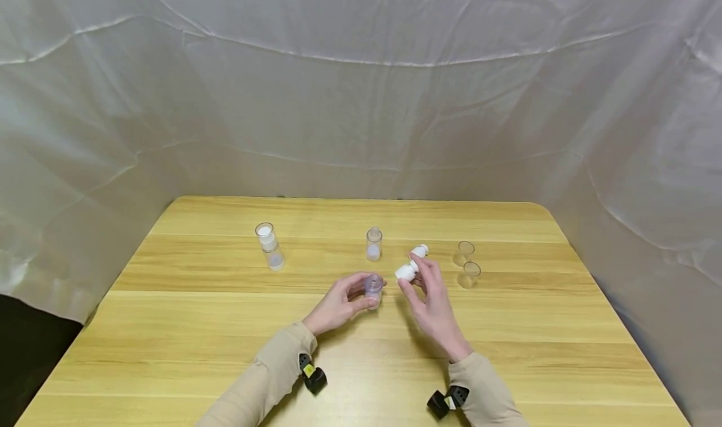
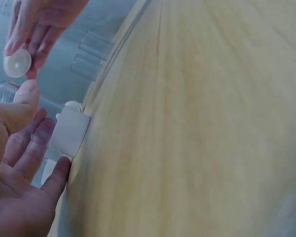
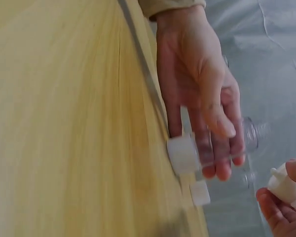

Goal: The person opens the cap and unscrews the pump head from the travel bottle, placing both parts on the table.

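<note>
My left hand holds a small clear bottle with a white base upright, thumb on one side and fingers on the other. In the right wrist view its white base is near the tabletop. A white pump top is pinched in the fingers of my right hand, tilted, apart from the bottle's open neck. Just behind that hand a second white pump top is on the table, partly hidden. Another open clear bottle stands farther back.
At the left stands a capped bottle with a white top under a clear cover. Two clear caps stand right of my right hand. The wooden table is bounded by grey sheeting at the back and sides.
</note>
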Tool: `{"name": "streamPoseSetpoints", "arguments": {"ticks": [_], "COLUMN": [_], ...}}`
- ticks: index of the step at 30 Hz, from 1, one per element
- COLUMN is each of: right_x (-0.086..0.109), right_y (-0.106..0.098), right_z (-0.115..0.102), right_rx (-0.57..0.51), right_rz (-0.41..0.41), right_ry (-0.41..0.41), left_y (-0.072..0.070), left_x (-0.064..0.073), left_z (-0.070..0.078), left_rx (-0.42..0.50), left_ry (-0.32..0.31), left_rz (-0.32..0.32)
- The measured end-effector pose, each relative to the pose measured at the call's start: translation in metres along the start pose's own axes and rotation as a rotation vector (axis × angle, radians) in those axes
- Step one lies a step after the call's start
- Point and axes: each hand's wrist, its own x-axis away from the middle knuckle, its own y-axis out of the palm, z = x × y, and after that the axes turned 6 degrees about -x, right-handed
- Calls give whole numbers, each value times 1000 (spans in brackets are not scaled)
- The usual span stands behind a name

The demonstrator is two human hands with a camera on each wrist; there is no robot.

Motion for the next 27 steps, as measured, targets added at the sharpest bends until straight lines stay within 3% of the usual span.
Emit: {"name": "streamPoseSetpoints", "arguments": {"ticks": [14, 27], "right_x": [4, 0], "right_y": [-24, -33], "right_z": [17, 28], "right_rx": [235, 348], "right_rz": [-53, -143], "right_ry": [246, 410], "left_y": [1, 0], "left_x": [0, -1], "left_z": [1, 0], "left_rx": [7, 11], "left_ry": [-21, -26], "left_rz": [2, 1]}}
